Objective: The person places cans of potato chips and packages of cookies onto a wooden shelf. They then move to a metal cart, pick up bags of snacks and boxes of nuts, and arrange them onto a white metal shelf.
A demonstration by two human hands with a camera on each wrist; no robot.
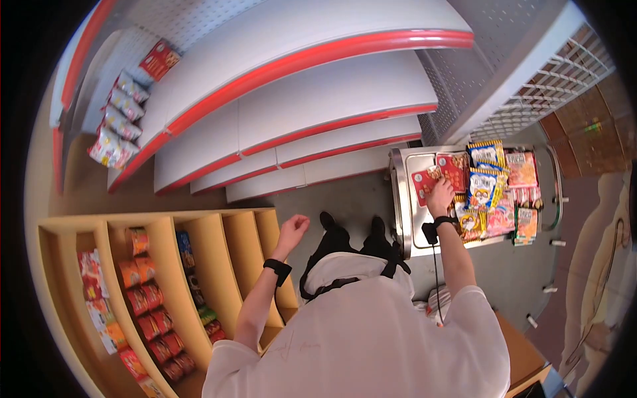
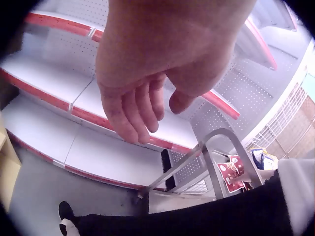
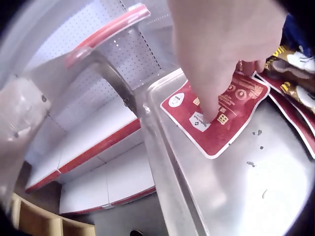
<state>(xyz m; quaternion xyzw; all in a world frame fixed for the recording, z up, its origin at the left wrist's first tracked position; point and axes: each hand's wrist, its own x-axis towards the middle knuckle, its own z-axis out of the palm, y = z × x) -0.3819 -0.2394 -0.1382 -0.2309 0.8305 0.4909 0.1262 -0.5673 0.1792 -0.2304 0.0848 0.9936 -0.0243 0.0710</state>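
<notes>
On the metal cart point(image 1: 417, 233) at the right, my right hand point(image 1: 440, 197) grips a flat red packet point(image 3: 216, 142) with white edges. The thumb lies across its printed face, while the other fingers are partly hidden at its far edge. Another red packet point(image 1: 453, 166) lies right beside it. Blue-and-yellow snack bags point(image 1: 483, 189) are heaped further right on the cart. My left hand point(image 1: 292, 233) hangs in the air between the cart and the wooden shelf unit, its fingers loosely curled. In the left wrist view that hand point(image 2: 162, 73) holds nothing.
White shelves point(image 1: 318, 86) with red edges stand ahead; several silvery bags point(image 1: 121, 123) and a red pack point(image 1: 159, 60) sit at their left end. The wooden shelf unit point(image 1: 229, 265) at left holds rows of packets. A wire mesh panel point(image 1: 551, 79) rises beyond the cart.
</notes>
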